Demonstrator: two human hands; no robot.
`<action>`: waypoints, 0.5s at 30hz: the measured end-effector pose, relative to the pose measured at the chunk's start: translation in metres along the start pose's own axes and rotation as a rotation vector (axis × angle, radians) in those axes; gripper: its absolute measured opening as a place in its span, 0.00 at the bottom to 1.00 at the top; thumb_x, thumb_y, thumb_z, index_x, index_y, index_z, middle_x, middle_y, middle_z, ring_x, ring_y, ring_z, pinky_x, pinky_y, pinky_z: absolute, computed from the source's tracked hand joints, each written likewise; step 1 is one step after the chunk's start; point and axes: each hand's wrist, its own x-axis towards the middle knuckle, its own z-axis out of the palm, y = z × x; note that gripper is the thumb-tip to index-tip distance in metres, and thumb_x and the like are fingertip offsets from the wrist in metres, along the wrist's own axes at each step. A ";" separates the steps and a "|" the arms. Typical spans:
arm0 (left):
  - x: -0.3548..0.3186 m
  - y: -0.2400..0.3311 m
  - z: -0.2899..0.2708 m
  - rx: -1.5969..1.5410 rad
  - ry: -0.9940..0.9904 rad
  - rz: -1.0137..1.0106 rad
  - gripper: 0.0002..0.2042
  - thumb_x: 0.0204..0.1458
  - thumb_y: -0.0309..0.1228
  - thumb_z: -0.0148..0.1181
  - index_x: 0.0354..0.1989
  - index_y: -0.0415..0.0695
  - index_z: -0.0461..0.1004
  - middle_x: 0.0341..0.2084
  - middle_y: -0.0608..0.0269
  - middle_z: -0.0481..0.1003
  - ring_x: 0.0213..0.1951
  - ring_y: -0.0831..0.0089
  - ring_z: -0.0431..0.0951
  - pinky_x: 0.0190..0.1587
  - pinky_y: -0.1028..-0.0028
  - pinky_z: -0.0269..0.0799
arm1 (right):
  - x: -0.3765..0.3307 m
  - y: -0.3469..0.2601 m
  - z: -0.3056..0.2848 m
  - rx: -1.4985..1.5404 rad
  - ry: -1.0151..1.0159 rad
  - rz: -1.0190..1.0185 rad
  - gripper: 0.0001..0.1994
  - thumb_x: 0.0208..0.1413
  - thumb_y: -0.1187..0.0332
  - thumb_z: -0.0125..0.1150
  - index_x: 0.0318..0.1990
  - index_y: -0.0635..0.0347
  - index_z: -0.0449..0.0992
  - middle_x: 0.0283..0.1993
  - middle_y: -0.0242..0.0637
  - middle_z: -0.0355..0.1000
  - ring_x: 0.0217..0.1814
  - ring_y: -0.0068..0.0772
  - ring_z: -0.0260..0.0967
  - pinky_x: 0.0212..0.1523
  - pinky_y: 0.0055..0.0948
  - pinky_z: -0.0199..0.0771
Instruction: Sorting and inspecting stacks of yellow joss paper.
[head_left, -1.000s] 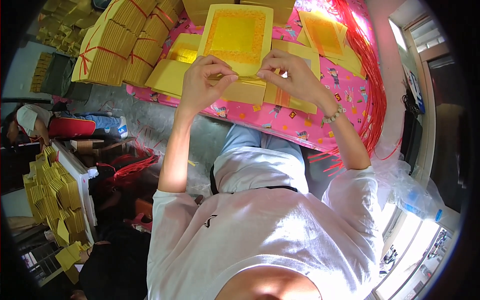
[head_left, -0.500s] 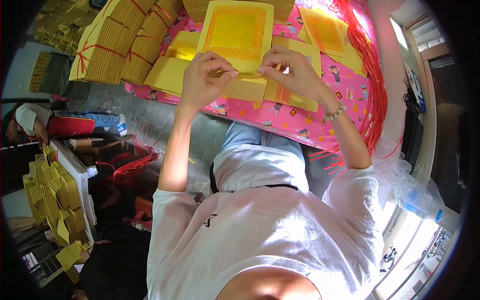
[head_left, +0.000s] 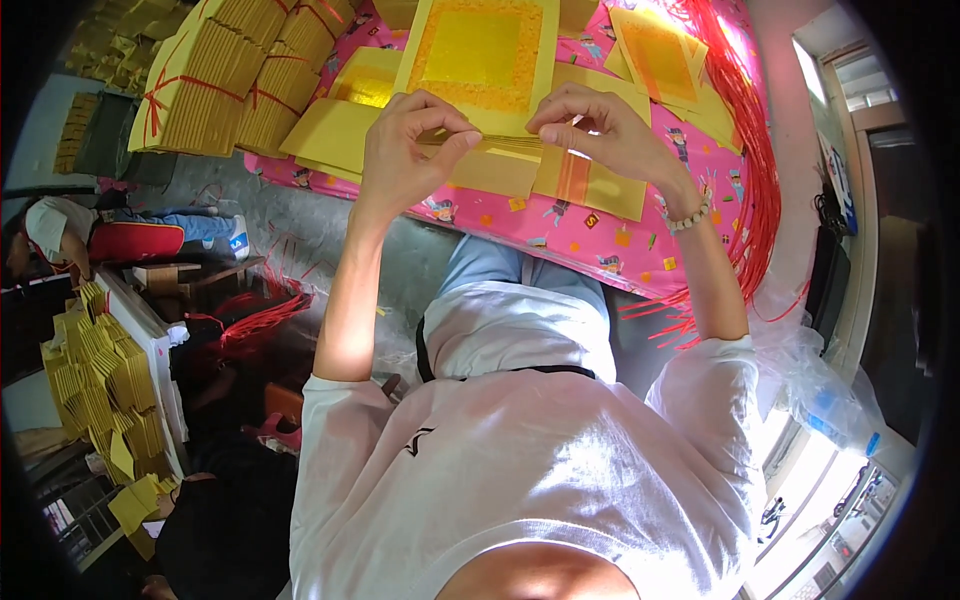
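A stack of yellow paper sheets (head_left: 475,55), its top printed with a gold square inside an orange border, tilts up in front of me on the table. My left hand (head_left: 412,145) pinches the left end of its near edge between thumb and fingers. At the right end of that edge, my right hand (head_left: 608,130) pinches too, with a bead bracelet on the wrist. Several layered paper edges show between my fingertips. Below them lies a block of plain yellow paper (head_left: 495,172). How many sheets each hand grips cannot be made out.
Pink patterned cloth (head_left: 620,235) covers the table. Bundles of yellow paper (head_left: 205,90) tied with red string stand at left; loose printed sheets (head_left: 660,60) and long red strings (head_left: 755,190) lie at right. Another person (head_left: 60,235) sits far left near more stacked paper (head_left: 100,370).
The view has shifted slightly, and the paper stack sits a little higher and further right in it. Both hands keep their pinch on its near edge; the right hand has moved slightly right.
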 end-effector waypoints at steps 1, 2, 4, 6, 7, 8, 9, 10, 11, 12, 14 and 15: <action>0.000 0.000 0.000 0.000 0.000 -0.001 0.04 0.40 0.30 0.66 0.23 0.44 0.79 0.23 0.66 0.74 0.32 0.67 0.72 0.37 0.70 0.67 | 0.000 0.001 0.000 0.012 -0.003 0.005 0.10 0.58 0.63 0.58 0.40 0.60 0.77 0.38 0.28 0.68 0.38 0.19 0.64 0.36 0.20 0.66; 0.000 -0.001 0.000 -0.001 0.003 0.003 0.04 0.40 0.30 0.66 0.23 0.44 0.79 0.23 0.66 0.74 0.32 0.67 0.72 0.37 0.70 0.67 | 0.001 0.002 0.000 0.024 -0.005 0.010 0.10 0.58 0.63 0.57 0.40 0.60 0.77 0.38 0.28 0.68 0.38 0.19 0.64 0.36 0.20 0.66; 0.000 -0.001 0.001 -0.002 0.005 0.008 0.04 0.40 0.30 0.67 0.23 0.44 0.79 0.23 0.66 0.74 0.32 0.67 0.72 0.37 0.70 0.67 | 0.001 0.003 -0.001 0.016 -0.004 0.011 0.10 0.59 0.63 0.57 0.40 0.60 0.77 0.38 0.28 0.68 0.37 0.18 0.64 0.35 0.20 0.66; 0.000 -0.001 0.000 0.004 -0.002 0.001 0.04 0.40 0.30 0.67 0.23 0.44 0.79 0.23 0.66 0.74 0.32 0.67 0.72 0.37 0.70 0.67 | 0.001 0.004 -0.001 0.008 -0.001 0.012 0.11 0.59 0.63 0.57 0.40 0.60 0.77 0.37 0.28 0.68 0.37 0.18 0.64 0.35 0.20 0.65; 0.000 -0.001 0.000 0.003 -0.003 0.000 0.04 0.40 0.30 0.67 0.23 0.44 0.79 0.23 0.66 0.74 0.32 0.67 0.72 0.37 0.70 0.67 | 0.002 0.004 0.000 0.003 0.007 0.007 0.11 0.59 0.63 0.57 0.40 0.60 0.77 0.37 0.27 0.69 0.37 0.18 0.63 0.34 0.19 0.65; 0.000 -0.001 0.000 0.004 -0.001 0.004 0.04 0.40 0.30 0.67 0.23 0.44 0.79 0.23 0.66 0.74 0.31 0.68 0.72 0.37 0.70 0.67 | 0.002 0.004 0.000 -0.003 0.015 0.002 0.11 0.59 0.62 0.56 0.40 0.60 0.77 0.37 0.27 0.69 0.36 0.17 0.63 0.34 0.19 0.64; 0.000 -0.001 0.000 0.004 0.001 0.008 0.04 0.40 0.30 0.67 0.23 0.44 0.79 0.23 0.66 0.74 0.31 0.68 0.72 0.37 0.70 0.67 | 0.002 0.005 0.001 -0.002 0.015 0.003 0.11 0.59 0.62 0.56 0.40 0.60 0.77 0.37 0.27 0.69 0.36 0.17 0.63 0.34 0.19 0.64; 0.000 -0.001 0.000 0.003 0.001 0.008 0.04 0.40 0.30 0.67 0.23 0.44 0.79 0.23 0.66 0.74 0.31 0.68 0.72 0.37 0.70 0.67 | 0.002 0.005 0.001 0.005 0.012 0.001 0.11 0.59 0.63 0.57 0.40 0.60 0.77 0.37 0.27 0.69 0.36 0.17 0.63 0.34 0.19 0.64; 0.000 -0.001 0.000 0.006 0.001 0.008 0.04 0.40 0.30 0.67 0.23 0.44 0.79 0.23 0.66 0.74 0.31 0.68 0.72 0.37 0.71 0.67 | 0.001 0.005 0.001 0.012 0.010 -0.001 0.10 0.59 0.63 0.57 0.40 0.60 0.77 0.37 0.27 0.69 0.36 0.17 0.63 0.34 0.19 0.65; 0.000 -0.001 0.000 0.009 0.002 0.008 0.04 0.40 0.30 0.67 0.23 0.44 0.79 0.23 0.66 0.74 0.31 0.68 0.72 0.37 0.71 0.67 | 0.001 0.005 0.001 0.012 0.010 0.000 0.10 0.59 0.63 0.57 0.40 0.60 0.77 0.37 0.27 0.69 0.36 0.17 0.63 0.34 0.19 0.65; 0.000 0.000 0.000 0.005 -0.003 0.002 0.04 0.40 0.29 0.66 0.23 0.44 0.79 0.23 0.66 0.74 0.31 0.68 0.72 0.37 0.71 0.67 | 0.001 0.006 0.000 0.036 -0.004 -0.004 0.10 0.58 0.64 0.57 0.40 0.60 0.77 0.38 0.28 0.69 0.37 0.18 0.64 0.34 0.20 0.65; 0.000 0.000 0.000 0.001 -0.007 -0.003 0.04 0.40 0.29 0.66 0.23 0.44 0.79 0.23 0.66 0.74 0.31 0.68 0.72 0.37 0.71 0.67 | 0.001 0.005 -0.001 0.036 -0.004 -0.003 0.10 0.58 0.64 0.57 0.40 0.60 0.77 0.38 0.28 0.69 0.37 0.18 0.64 0.34 0.20 0.65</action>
